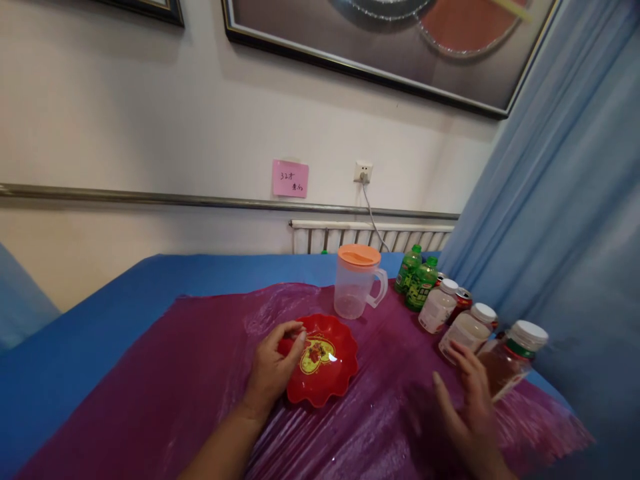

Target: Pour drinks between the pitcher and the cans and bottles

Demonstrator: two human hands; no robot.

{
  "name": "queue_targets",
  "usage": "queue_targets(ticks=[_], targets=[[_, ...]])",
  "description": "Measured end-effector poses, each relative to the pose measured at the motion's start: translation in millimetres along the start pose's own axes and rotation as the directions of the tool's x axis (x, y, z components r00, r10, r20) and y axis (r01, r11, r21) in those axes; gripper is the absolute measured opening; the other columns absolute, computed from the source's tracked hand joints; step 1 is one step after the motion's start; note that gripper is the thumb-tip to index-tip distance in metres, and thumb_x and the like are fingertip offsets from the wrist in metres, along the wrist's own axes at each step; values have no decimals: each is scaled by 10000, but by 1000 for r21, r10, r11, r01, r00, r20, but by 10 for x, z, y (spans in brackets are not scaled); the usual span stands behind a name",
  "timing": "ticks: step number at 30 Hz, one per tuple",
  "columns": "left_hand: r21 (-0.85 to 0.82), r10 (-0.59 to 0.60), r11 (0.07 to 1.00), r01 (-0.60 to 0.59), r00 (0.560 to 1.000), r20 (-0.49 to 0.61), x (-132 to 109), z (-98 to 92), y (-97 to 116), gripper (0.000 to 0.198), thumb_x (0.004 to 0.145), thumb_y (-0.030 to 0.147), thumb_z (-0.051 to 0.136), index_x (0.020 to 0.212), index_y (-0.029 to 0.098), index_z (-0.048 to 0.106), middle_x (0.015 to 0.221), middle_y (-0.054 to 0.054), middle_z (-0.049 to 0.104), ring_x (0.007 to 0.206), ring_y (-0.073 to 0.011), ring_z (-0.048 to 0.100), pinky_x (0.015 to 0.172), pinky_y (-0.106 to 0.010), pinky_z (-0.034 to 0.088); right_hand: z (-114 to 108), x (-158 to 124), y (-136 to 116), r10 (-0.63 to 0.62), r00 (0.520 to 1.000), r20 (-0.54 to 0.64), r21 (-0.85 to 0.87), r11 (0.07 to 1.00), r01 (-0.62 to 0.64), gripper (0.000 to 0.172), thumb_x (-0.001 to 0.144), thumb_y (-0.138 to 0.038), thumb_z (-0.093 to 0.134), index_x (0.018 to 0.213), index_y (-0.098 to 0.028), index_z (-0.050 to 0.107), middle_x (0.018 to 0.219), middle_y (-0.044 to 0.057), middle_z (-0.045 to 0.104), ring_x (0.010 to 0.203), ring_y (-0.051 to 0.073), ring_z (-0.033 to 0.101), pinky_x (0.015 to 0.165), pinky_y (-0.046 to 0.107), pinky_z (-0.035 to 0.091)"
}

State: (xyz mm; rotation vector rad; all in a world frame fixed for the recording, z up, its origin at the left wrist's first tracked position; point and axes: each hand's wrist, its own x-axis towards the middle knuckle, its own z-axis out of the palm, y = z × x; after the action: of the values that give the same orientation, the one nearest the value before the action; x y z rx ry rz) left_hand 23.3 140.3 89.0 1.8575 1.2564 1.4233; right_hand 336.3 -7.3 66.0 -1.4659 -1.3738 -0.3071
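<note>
From the head view I record a red scalloped dish (333,383) lying on the purple plastic sheet (190,387), just in front of an orange-lidded pitcher (350,293), with the left hand (275,363) at its left rim, fingers bent and thumb extended (I cannot tell whether they pinch the edge or merely rest there). The right hand (470,417), slightly blurred, is noted with its fingers parted and grasping nothing, near the white-capped jar (466,332) and the brown-filled jar (505,367), right of the dish and well apart from it.
</note>
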Motion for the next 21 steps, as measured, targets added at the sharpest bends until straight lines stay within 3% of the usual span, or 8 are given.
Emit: queue_targets(ticks=[4,8,12,21], targets=[[11,-3,1000,3,1000,-30,54,-37,-45,262,858,436,628,932,201,719,901,-50,769,828,-208,718,797,-337,591,329,-95,-302,9,986,166,103,994,-26,343,966,-261,541,1308,-238,550,1398,146,550,1304,306,537,1056,565,458],[-2,-81,997,81,995,-50,141,-68,-89,286,812,463,648,904,201,719,878,-50,771,793,-209,723,748,-319,594,506,-201,-490,-57,956,287,189,982,2,323,936,-182,548,1244,-271,586,1337,109,609,1241,265,594,1009,493,523],[-29,-172,985,171,982,-78,235,-92,-128,351,750,515,660,878,192,716,829,-56,769,737,-217,722,682,-313,589,544,-261,-522,-66,932,357,234,972,-20,306,918,-157,555,1195,-271,614,1272,95,653,1183,246,634,996,462,540],[-48,-242,970,238,964,-107,300,-125,-231,381,708,545,687,858,196,717,849,-53,767,805,-235,718,746,-320,575,482,-220,-357,6,920,392,269,955,-121,230,906,-164,547,1070,-244,687,1153,92,715,1086,240,684,944,410,573]])
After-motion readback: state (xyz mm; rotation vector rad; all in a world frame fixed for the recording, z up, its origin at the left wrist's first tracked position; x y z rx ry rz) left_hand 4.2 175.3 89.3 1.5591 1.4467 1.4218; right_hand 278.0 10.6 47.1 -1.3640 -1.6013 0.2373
